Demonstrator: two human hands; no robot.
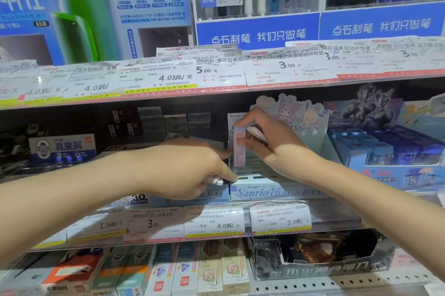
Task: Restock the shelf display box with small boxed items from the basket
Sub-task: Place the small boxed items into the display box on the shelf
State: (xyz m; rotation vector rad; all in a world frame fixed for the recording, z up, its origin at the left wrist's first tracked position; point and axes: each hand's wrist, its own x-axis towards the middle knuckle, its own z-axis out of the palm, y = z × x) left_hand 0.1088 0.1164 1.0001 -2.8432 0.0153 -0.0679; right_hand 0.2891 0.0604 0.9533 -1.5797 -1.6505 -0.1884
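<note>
On the middle shelf, at the pale blue display box [277, 191], both forearms reached in from the lower corners of the head view. The right hand [272, 141] was raised over the box's left rear corner, wrist bent, back of the hand facing the camera. Its fingers were curled and clamped on a small pink boxed item [239, 148]: index finger hooked over the top end, thumb pressing the right face. A second pale item showed between its fingers behind the first; what it was could not be told.

The left hand [192, 170] sat lower, just left of the box, knuckles up. Its fingers were curled downward, with a small whitish-pink packet [216, 180] pinched beneath them; the fingertips [232, 176] touched the box's front left rim.

The pink boxed item stood upright, narrow and tall, lilac at its top end, its lower end down in the slotted insert at the box's left side. The slots near the front appeared unfilled; those under the right hand were hidden.

The display box had script lettering on its front panel and a cartoon-character header card [298, 112] rising at the back. To its right stood a dark blue display tray [385, 158]. Price tags [280, 219] lined the shelf edge below.
</note>
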